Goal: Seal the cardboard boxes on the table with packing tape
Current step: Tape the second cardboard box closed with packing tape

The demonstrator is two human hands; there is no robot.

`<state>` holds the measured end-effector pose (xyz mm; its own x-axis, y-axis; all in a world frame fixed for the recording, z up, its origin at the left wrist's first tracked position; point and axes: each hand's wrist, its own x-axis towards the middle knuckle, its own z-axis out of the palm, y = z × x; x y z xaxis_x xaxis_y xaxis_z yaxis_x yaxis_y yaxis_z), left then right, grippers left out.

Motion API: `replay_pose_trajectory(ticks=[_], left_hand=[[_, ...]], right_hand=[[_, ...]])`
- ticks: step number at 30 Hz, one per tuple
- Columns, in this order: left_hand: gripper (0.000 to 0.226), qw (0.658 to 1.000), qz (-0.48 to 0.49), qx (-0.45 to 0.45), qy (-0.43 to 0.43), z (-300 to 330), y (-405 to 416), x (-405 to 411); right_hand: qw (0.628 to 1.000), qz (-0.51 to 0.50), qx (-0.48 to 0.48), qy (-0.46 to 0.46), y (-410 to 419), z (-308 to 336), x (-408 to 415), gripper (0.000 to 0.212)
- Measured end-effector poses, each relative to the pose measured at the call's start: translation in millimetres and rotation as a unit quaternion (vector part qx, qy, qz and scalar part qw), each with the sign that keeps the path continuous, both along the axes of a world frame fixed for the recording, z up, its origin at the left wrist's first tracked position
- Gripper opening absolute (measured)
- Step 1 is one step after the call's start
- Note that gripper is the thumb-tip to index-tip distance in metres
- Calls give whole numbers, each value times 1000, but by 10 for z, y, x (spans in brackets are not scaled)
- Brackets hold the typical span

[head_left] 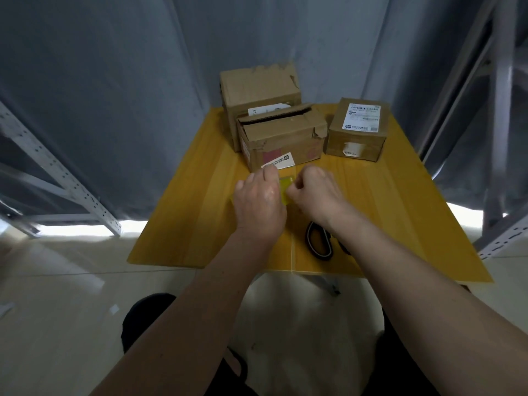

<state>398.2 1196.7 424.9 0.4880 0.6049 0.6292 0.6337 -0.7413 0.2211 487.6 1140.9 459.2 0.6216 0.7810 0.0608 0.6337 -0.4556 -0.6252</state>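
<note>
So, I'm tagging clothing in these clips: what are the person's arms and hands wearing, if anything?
Nothing shows on them. Both forearms are bare all the way to the bottom of the frame, with no sleeves in sight. The left hand and right hand have no gloves, and no watch, bracelet or ring is visible on either.

arms: bare to past the elbows, no sleeves | hands (258, 201): bare | legs: black clothing
</note>
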Motion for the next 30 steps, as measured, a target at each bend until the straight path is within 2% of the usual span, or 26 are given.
replay_pose_trajectory(ticks=[3,7,10,16,22,27,30], left_hand=[[16,1000,-4,-9,0,7,19,1],[23,999,1,-47,-7,11,92,-28],[21,999,5,-46,-7,9,92,-18],[24,998,-19,-51,-19,27,93,-69],[54,980,-57,-190,-9,168,128,-17],[51,937,-67,-336,-66,233,112,150],[48,911,-96,-392,-90,256,115,208]], right_hand=[[1000,-18,17,16,-11,-54,68,12],[969,-63,136,197,-43,-33,181,20],[947,-45,156,277,-26,-29,140,16],[938,-46,172,297,-53,-129,61,7],[949,13,141,282,-129,-16,289,14],[930,-10,149,335,-252,133,632,10],[908,-7,148,391,-289,243,864,8]])
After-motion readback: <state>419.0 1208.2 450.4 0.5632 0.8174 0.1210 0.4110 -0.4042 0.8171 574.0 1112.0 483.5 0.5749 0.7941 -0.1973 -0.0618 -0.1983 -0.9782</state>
